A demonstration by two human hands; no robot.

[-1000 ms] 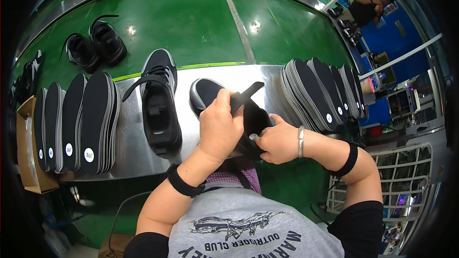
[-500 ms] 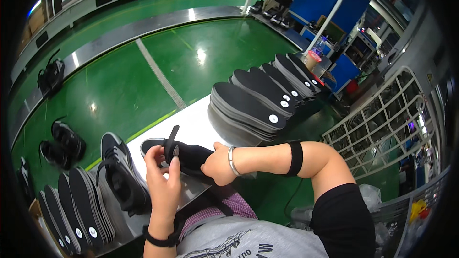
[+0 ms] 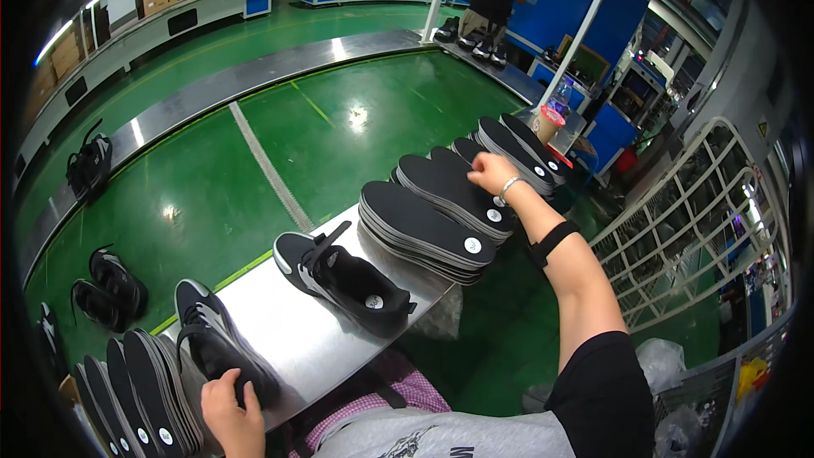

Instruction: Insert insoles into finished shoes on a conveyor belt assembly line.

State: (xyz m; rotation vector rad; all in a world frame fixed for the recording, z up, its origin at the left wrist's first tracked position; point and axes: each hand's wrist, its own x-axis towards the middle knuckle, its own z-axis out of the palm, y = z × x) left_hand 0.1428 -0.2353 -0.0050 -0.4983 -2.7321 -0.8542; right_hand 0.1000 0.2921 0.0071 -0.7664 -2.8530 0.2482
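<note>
Fetching an insole: right hand [image 3: 490,173] fingers curled on the insole stack [image 3: 458,195]; left hand [image 3: 231,411] gripping shoe [image 3: 222,348]. Next, probably lifting one insole free.

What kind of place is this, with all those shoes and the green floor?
It looks like a shoe factory line. Stacks of black insoles lie on a steel workbench, black sneakers sit on it half-finished, and a long green conveyor belt carries more shoes past.
</note>
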